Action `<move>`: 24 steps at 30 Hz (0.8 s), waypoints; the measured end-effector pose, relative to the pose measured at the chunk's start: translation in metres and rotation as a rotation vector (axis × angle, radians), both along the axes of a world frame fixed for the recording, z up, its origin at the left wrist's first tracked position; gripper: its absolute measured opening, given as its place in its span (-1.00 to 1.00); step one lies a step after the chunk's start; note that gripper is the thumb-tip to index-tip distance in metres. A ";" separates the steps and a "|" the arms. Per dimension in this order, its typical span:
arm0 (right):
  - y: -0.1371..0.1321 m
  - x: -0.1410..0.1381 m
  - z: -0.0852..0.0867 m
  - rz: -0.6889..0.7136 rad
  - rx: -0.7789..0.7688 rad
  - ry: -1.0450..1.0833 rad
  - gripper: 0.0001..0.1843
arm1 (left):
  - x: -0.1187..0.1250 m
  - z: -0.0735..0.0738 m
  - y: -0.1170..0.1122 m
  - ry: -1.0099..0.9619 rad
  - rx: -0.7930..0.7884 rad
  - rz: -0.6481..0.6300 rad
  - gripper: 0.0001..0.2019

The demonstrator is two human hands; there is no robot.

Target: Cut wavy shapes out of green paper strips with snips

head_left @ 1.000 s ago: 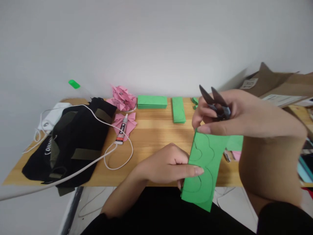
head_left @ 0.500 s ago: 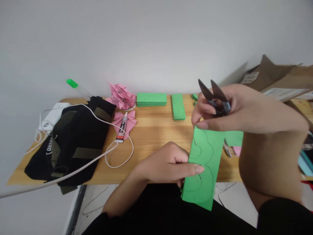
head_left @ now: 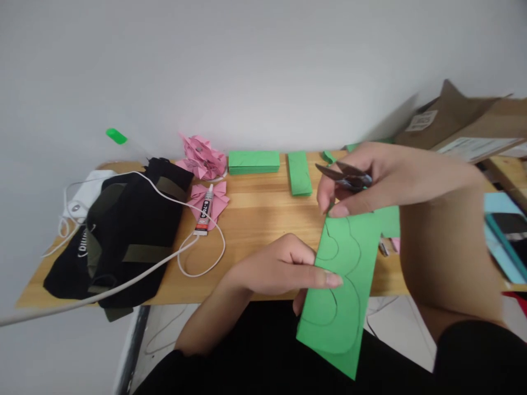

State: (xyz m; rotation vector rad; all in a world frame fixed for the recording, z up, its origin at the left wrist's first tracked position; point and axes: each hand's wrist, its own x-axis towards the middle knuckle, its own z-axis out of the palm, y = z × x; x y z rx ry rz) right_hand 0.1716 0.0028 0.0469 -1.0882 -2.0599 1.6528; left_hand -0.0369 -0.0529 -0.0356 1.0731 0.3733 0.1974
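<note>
A green paper strip (head_left: 349, 307) with curved pencil outlines hangs tilted in front of my body. My left hand (head_left: 288, 269) pinches its left edge, thumb on the front and fingers behind. At the top left corner, my right hand (head_left: 382, 175) pinches the paper between thumb and forefinger. Small scissors (head_left: 348, 175) also sit in my right hand, blades slightly apart and pointing left; their handles are mostly hidden by the fingers. The blades do not touch the paper.
On the wooden table (head_left: 255, 219) lie green paper stacks (head_left: 254, 163) (head_left: 300, 174), pink folded paper (head_left: 202, 157) and a glue tube (head_left: 205, 211). A black bag (head_left: 123, 230) with a white cable (head_left: 135, 285) is at left, a cardboard box (head_left: 473, 123) at right.
The scissors have turned in my right hand from pointing upward to pointing left. The lower end of the green strip has swung slightly toward me. My left hand keeps its pinch.
</note>
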 end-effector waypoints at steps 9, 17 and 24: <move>0.009 0.001 -0.006 0.010 -0.020 0.052 -0.92 | 0.004 0.001 0.003 0.024 -0.017 0.039 -0.65; 0.009 -0.005 -0.010 -0.286 -0.044 -0.156 -0.63 | 0.005 -0.002 0.005 0.060 -0.013 0.078 -0.60; 0.016 -0.006 -0.013 -0.234 -0.081 -0.116 -0.65 | 0.007 -0.003 0.006 0.042 -0.009 0.076 -0.65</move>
